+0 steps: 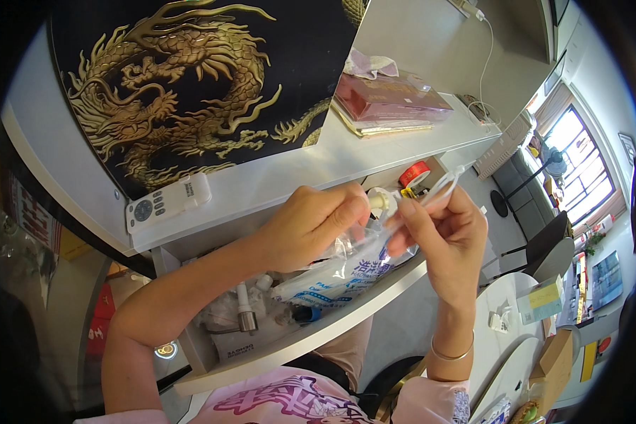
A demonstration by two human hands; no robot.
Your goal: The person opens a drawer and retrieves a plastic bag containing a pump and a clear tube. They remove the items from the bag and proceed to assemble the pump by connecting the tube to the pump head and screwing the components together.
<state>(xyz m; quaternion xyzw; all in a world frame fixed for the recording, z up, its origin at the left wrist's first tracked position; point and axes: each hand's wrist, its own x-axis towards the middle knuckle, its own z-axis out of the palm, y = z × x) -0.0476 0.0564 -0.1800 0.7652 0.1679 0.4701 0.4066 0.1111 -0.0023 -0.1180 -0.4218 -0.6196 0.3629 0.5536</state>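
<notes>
Both my hands are raised over an open drawer point(332, 321). My left hand point(325, 226) is closed, thumb against curled fingers; what it grips, if anything, is hidden. Between the hands shows a small cream round piece point(380, 201); I cannot tell whether it is held or lies behind. My right hand point(442, 244) pinches a thin white looped cord point(445, 185), which stands up above the fingers. Below them in the drawer lies a clear plastic bag with blue print point(346, 279). A white tube with a metal end point(246, 314) and crumpled clear bags lie left of it.
A red tape roll point(414, 174) sits at the drawer's far right end. On the cabinet top are a white remote control point(168, 201), a dark panel with a golden dragon point(191, 85) and a pink-red box point(392, 99). A white round table point(505, 318) stands to the right.
</notes>
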